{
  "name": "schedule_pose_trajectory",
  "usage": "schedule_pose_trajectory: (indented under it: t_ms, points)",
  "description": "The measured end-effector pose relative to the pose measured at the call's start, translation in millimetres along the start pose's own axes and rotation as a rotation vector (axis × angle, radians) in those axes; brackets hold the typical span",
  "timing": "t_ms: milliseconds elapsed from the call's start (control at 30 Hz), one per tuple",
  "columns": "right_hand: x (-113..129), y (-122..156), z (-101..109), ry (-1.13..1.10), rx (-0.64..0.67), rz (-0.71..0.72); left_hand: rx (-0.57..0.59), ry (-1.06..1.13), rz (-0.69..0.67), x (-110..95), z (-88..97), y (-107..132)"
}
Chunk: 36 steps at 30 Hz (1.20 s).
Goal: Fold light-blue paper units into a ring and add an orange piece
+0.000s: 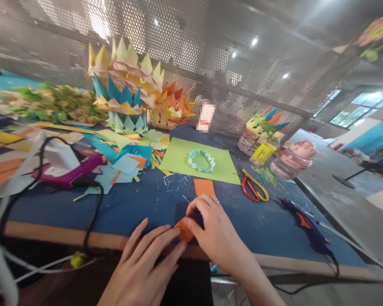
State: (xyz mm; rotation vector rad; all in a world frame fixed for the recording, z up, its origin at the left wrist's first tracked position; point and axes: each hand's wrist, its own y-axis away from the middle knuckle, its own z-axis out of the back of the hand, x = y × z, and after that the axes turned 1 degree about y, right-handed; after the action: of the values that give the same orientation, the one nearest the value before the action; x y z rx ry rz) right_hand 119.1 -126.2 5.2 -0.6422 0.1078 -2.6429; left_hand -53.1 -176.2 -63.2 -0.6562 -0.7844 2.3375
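A small folded piece of orange paper [185, 231] is at the table's front edge, between my two hands. The thumb and index finger of my left hand [150, 255] grip its left side, while the other fingers stretch out. From the right, my right hand [215, 227] pinches the same piece between thumb and curled fingers. Just beyond my right hand lies a flat orange paper square [204, 187]. Farther back, a ring of folded light-blue paper [201, 160] rests on a green sheet [178, 148].
Red-and-yellow-handled scissors [254, 187] and a glue gun [306, 227] lie to the right. A yellow-labelled bottle [264, 152] and a pink-tinted bottle [293, 159] stand behind. Leftward are paper scraps [127, 163], a purple device with cords [67, 170] and pointed paper rings [124, 97].
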Motion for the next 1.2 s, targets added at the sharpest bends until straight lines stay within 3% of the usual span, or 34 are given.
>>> schedule_pose_trajectory:
  t_ms: [300, 533, 667, 800, 1033, 1200]
  points:
    - [-2.4, 13.5, 3.6, -0.097, -0.006, -0.044, -0.038, -0.009, -0.080, 3.1, -0.9, -3.1]
    - [-7.9, 33.9, 6.4, -0.054, -0.034, 0.011, -0.196, 0.147, 0.047, -6.1, -11.0, -9.9]
    - [-8.9, 43.1, 4.9, -0.044, -0.123, 0.144, -0.155, 0.139, 0.016, -4.9, -9.7, -13.1]
    - [-9.6, 45.2, 1.2, -0.008, -0.087, 0.271, -0.173, 0.123, -0.051, -1.9, -8.2, -17.4]
    - [-11.3, 38.7, -4.1, 0.098, -0.129, 0.310, -0.104, 0.105, -0.068, 6.2, -7.7, -20.1]
    - [-12.0, 32.9, -4.7, 0.107, -0.081, 0.323, -0.070, 0.081, -0.089, 11.8, -7.7, -21.0]
